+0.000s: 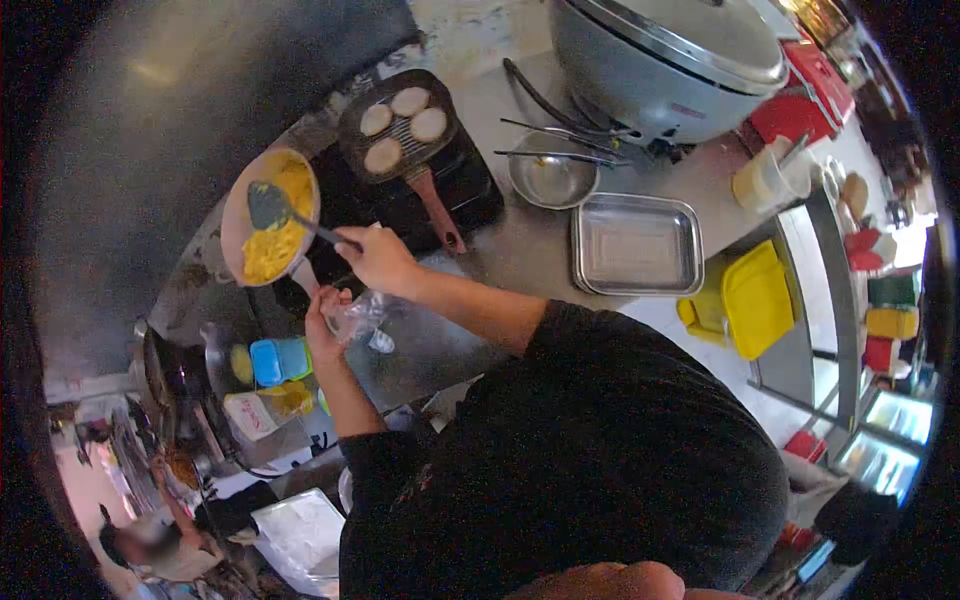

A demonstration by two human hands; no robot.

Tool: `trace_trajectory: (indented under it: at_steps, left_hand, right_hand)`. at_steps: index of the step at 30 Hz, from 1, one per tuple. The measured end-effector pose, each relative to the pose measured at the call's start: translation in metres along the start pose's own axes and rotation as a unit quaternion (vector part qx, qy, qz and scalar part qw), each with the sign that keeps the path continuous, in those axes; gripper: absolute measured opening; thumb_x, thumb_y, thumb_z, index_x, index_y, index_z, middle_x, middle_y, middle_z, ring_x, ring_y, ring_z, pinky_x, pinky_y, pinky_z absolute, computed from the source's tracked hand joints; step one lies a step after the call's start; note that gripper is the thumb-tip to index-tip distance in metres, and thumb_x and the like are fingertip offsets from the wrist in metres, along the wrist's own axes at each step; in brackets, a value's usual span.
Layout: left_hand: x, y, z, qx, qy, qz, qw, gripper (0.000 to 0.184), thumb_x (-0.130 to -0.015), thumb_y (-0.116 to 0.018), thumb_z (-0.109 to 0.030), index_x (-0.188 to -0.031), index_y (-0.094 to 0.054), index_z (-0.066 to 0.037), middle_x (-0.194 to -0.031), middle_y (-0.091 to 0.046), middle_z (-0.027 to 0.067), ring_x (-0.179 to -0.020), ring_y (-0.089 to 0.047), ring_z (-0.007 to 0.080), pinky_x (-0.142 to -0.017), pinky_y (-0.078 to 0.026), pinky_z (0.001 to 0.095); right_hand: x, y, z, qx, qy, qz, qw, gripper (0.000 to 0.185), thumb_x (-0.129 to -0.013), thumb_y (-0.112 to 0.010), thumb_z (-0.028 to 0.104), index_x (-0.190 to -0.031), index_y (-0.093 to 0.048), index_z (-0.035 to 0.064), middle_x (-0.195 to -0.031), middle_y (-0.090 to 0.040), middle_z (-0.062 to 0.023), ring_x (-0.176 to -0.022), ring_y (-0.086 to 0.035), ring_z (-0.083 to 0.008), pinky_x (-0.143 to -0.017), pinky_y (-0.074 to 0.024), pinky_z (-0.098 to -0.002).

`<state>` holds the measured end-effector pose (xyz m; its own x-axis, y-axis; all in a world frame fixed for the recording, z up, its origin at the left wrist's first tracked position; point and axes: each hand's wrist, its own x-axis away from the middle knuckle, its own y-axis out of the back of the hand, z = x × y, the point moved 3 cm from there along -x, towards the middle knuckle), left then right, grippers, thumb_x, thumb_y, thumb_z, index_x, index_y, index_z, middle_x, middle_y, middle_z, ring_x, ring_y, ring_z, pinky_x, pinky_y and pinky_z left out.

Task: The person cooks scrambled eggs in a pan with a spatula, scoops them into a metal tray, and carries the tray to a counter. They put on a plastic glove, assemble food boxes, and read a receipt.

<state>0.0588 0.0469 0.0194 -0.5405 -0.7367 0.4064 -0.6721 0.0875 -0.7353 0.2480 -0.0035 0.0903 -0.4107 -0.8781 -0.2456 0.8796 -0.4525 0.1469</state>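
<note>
My right hand (383, 264) grips the handle of a dark spatula (268, 206), whose blade is over the food in a light-coloured frying pan (232, 222). Yellow food that looks like egg (270, 252) lies along the pan's inside. Closed around the pan's handle is my left hand (324, 328). Crinkled clear plastic (362, 312) is beside that hand; whether the hand holds it, I cannot tell. A square grill pan (400, 136) with several pale round pieces sits on the black stove, its reddish-brown handle pointing towards me.
Right of the stove are a metal bowl (553, 170) with tongs or similar tools across it, a steel tray (640, 245) and a large cooker (670, 85). A yellow bin (757, 300) stands below. To the left are a blue container (280, 361), a wok (165, 380) and another person (165, 545).
</note>
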Motion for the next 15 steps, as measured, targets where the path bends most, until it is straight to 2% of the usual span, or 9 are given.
trace_trajectory:
  at_steps: [1,2,4,6,8,10,12,14,15]
  left_hand:
    - [0.012,-0.015,0.002,-0.007,-0.033,-0.113,0.993,0.034,-0.104,-0.050,-0.038,-0.098,-0.060,-0.007,-0.067,-0.051,-0.0012,-0.063,-0.045,0.0108,-0.061,-0.041,0.0234]
    - [0.012,-0.009,0.000,-0.013,-0.028,-0.113,0.993,0.034,-0.104,-0.050,-0.038,-0.098,-0.060,-0.007,-0.067,-0.051,-0.0012,-0.063,-0.045,0.0108,-0.061,-0.041,0.0234]
    - [0.017,0.003,-0.015,0.096,0.024,0.021,0.995,0.032,-0.103,-0.052,-0.037,-0.094,-0.059,-0.008,-0.062,-0.041,-0.0031,-0.057,-0.038,0.0074,-0.054,-0.036,0.0218]
    - [0.029,0.003,-0.021,0.090,0.030,0.033,0.995,0.030,-0.103,-0.052,-0.036,-0.091,-0.057,-0.009,-0.061,-0.039,-0.0038,-0.054,-0.037,0.0068,-0.051,-0.034,0.0220]
    - [0.032,-0.003,-0.027,0.082,0.040,0.042,0.995,0.030,-0.103,-0.053,-0.035,-0.087,-0.055,-0.011,-0.060,-0.037,-0.0046,-0.052,-0.036,0.0062,-0.048,-0.033,0.0223]
    - [0.030,0.002,-0.030,-0.014,0.044,0.000,0.999,0.028,-0.102,-0.056,-0.033,-0.083,-0.052,-0.012,-0.058,-0.036,-0.0060,-0.047,-0.033,0.0052,-0.042,-0.029,0.0229]
    - [0.027,0.010,-0.028,-0.032,0.033,-0.020,0.999,0.026,-0.102,-0.057,-0.029,-0.082,-0.051,-0.013,-0.058,-0.035,-0.0066,-0.046,-0.033,0.0045,-0.041,-0.028,0.0220]
    - [0.028,0.028,-0.031,-0.046,0.018,-0.048,0.998,0.025,-0.101,-0.058,-0.026,-0.081,-0.050,-0.013,-0.057,-0.035,-0.0071,-0.045,-0.033,0.0039,-0.040,-0.027,0.0212]
    - [0.025,0.038,-0.035,-0.055,0.035,-0.047,0.997,0.023,-0.101,-0.058,-0.022,-0.081,-0.050,-0.014,-0.057,-0.035,-0.0074,-0.045,-0.032,0.0034,-0.039,-0.027,0.0210]
  right_hand:
    - [0.003,0.011,0.005,-0.002,-0.005,-0.009,1.000,0.031,-0.095,-0.062,0.022,-0.121,-0.068,0.0061,-0.081,-0.069,-0.0230,-0.072,-0.069,-0.0367,-0.069,-0.0531,-0.0442]
    - [0.005,0.022,0.014,0.005,-0.032,0.013,0.999,0.031,-0.094,-0.062,0.022,-0.120,-0.068,0.0059,-0.083,-0.069,-0.0235,-0.075,-0.069,-0.0378,-0.072,-0.0537,-0.0439]
    - [0.009,0.020,0.017,0.010,-0.057,0.036,0.998,0.031,-0.094,-0.063,0.022,-0.120,-0.068,0.0058,-0.086,-0.069,-0.0240,-0.078,-0.069,-0.0390,-0.074,-0.0543,-0.0436]
    - [0.010,0.018,0.021,0.036,-0.008,0.009,0.999,0.031,-0.094,-0.063,0.022,-0.119,-0.069,0.0059,-0.085,-0.069,-0.0244,-0.078,-0.069,-0.0391,-0.073,-0.0546,-0.0428]
    - [0.009,0.021,0.024,0.032,-0.038,0.035,0.998,0.031,-0.093,-0.064,0.023,-0.119,-0.069,0.0059,-0.086,-0.069,-0.0244,-0.079,-0.069,-0.0374,-0.073,-0.0546,-0.0423]
    - [0.012,0.027,0.017,0.030,-0.066,0.060,0.996,0.032,-0.093,-0.064,0.025,-0.118,-0.069,0.0060,-0.088,-0.070,-0.0244,-0.080,-0.070,-0.0357,-0.072,-0.0546,-0.0419]
    - [0.018,0.033,0.007,-0.055,0.011,0.021,0.998,0.032,-0.095,-0.064,0.029,-0.117,-0.070,0.0063,-0.078,-0.071,-0.0156,-0.065,-0.068,-0.0246,-0.061,-0.0520,-0.0364]
    - [0.029,0.050,-0.002,-0.286,-0.208,0.147,0.924,0.033,-0.097,-0.063,0.034,-0.115,-0.070,0.0078,-0.072,-0.062,-0.0027,-0.055,-0.055,-0.0109,-0.050,-0.0431,-0.0268]
    - [0.042,0.084,0.023,-0.309,-0.256,0.153,0.903,0.032,-0.099,-0.060,0.036,-0.115,-0.069,0.0101,-0.070,-0.052,0.0037,-0.052,-0.042,-0.0044,-0.044,-0.0313,-0.0208]
